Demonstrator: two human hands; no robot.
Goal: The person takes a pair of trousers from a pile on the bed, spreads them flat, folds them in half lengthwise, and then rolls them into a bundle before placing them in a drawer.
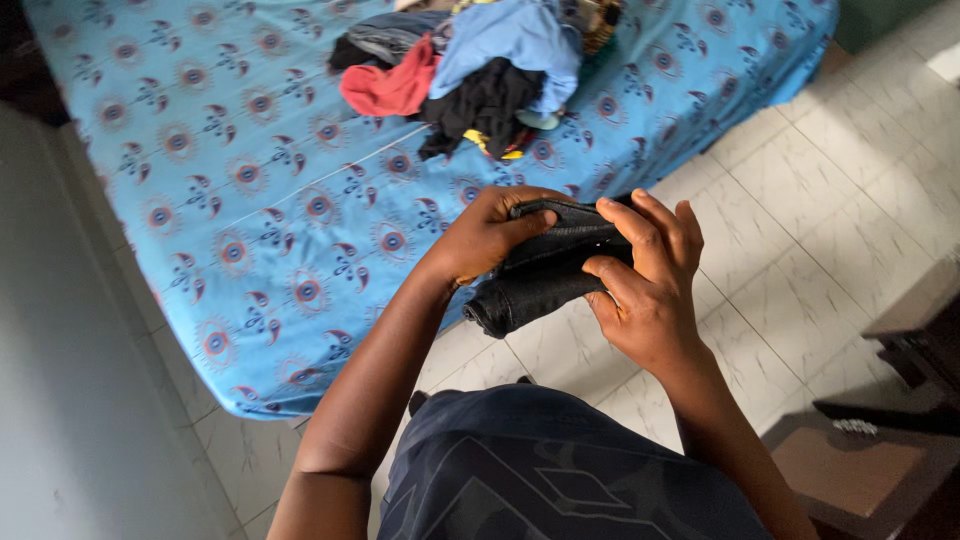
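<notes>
1. 2 hands in view, both on 1 folded dark denim garment (545, 272), held in mid-air over the tiled floor (800, 230), just off the bed's edge.
2. Left hand (487, 235): fingers curled over the garment's top edge, thumb on the near side; closed round the cloth, firm grip.
3. Right hand (645, 290): fingers spread flat across the top of the garment, thumb hooked underneath; partly open but clamped on the fabric btwn thumb & fingers.
4. Garment is rolled/folded thick, 1 rounded end sticking out lower left, below the left hand.
5. Bed (250, 200): 1, w/ blue patterned sheet, to the left & ahead of the hands.
6. Clothes pile (480, 70): 1 heap at the far end of the bed. Countable pieces: 1 red (395, 88), 1 light blue (515, 40), 1 black (485, 110), plus a dark grey bit at the back & a yellow scrap under the black; rest too tangled to count.
7. Dark wooden furniture (900, 400) at lower right, well apart from the hands.
8. Person wears dark navy shorts (550, 470), seen at bottom.
</notes>
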